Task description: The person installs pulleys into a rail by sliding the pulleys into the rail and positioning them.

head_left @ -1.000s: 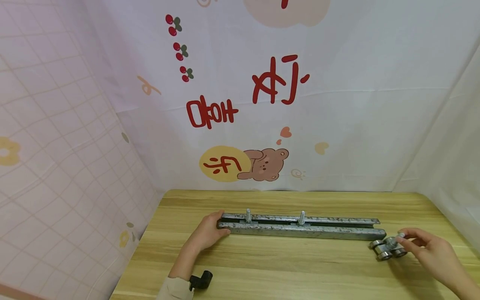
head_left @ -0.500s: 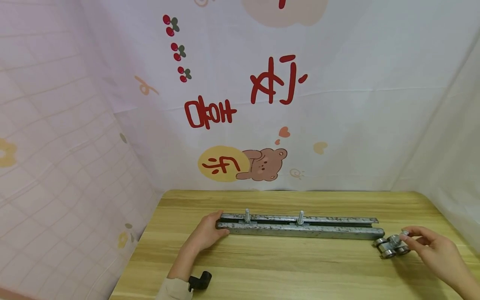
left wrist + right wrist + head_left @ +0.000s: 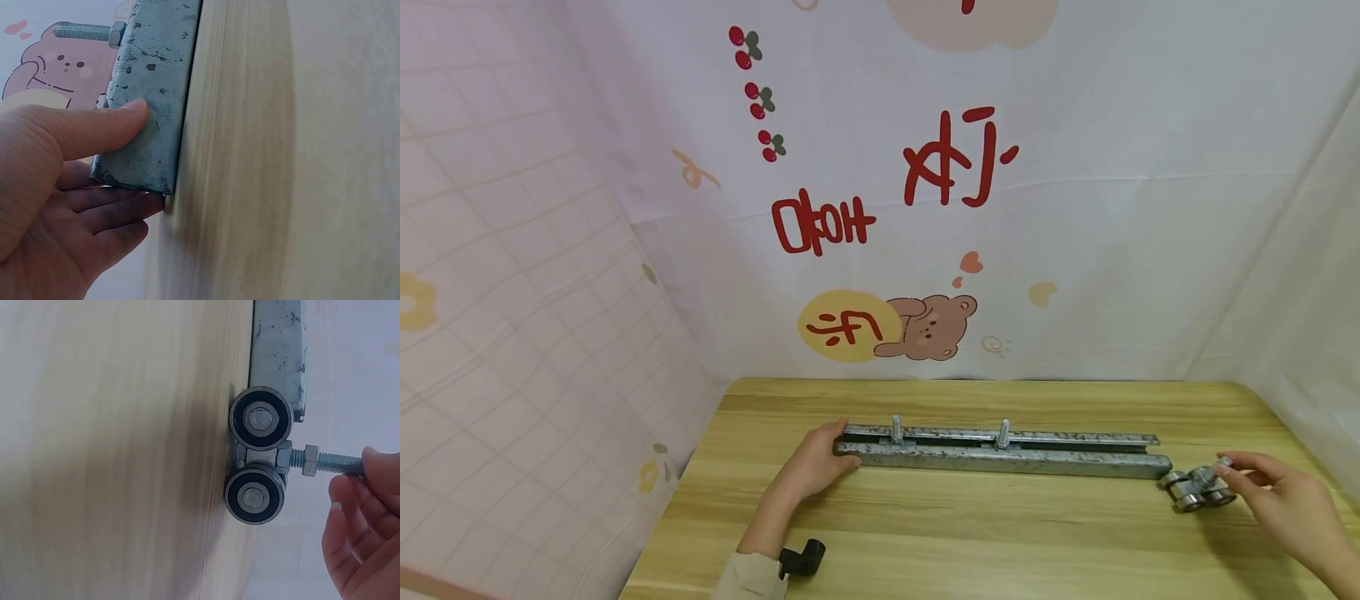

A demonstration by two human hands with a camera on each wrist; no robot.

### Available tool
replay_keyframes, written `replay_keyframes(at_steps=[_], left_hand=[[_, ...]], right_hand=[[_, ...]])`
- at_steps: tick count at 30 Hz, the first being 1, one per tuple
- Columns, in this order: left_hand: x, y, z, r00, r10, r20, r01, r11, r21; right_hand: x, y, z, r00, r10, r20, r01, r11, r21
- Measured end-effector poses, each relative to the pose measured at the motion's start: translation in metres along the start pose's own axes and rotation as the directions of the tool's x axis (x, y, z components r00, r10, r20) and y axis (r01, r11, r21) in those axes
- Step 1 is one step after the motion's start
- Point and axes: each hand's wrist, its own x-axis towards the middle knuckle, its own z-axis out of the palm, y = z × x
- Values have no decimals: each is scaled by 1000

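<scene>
A grey metal channel track (image 3: 1022, 461) lies lengthwise on the table, its slot facing up. Two threaded bolts with nuts (image 3: 896, 430) stand up out of the slot. My left hand (image 3: 811, 463) grips the track's left end, thumb on the near side, as the left wrist view (image 3: 69, 169) shows. At the other end, my right hand (image 3: 1281, 496) pinches the tip of the threaded bolt on a four-wheeled roller trolley (image 3: 1199, 487). In the right wrist view the trolley's wheels (image 3: 259, 419) sit right by the track's end, and two nuts (image 3: 310, 460) show on its bolt.
The wood-grain table (image 3: 970, 542) ends at a white printed cloth (image 3: 1097, 275) behind. More cloth hangs at both sides. A black angled piece (image 3: 802, 558) sits at my left wrist by the sleeve.
My right hand has shifted the trolley a little to the right, away from the track's end. My left hand and the track have stayed in place.
</scene>
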Motion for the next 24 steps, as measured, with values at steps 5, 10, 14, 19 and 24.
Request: replay_keyframes(at_steps=[5,10,14,19,24], left_hand=[[-1,1,0,1000,-3,-1,3,1000,1],[-1,0,0,1000,1,-3,-1,1000,2],[-1,0,0,1000,1,-2,-1,1000,-1],[0,0,-1,1000,0,-3,0,1000,-3],[1,-1,-1,1000,3,1,-3,1000,1]], right_hand=[[5,6,-3,999,-32,-16,32,999,-5],[10,11,-4,998,-45,-35,45,999,-6],[17,16,-6,1000,-17,-1,17,1000,-11],[23,20,-7,999,20,49,-19,1000,-23],[29,22,-8,997,42,69,-40,999,-34]])
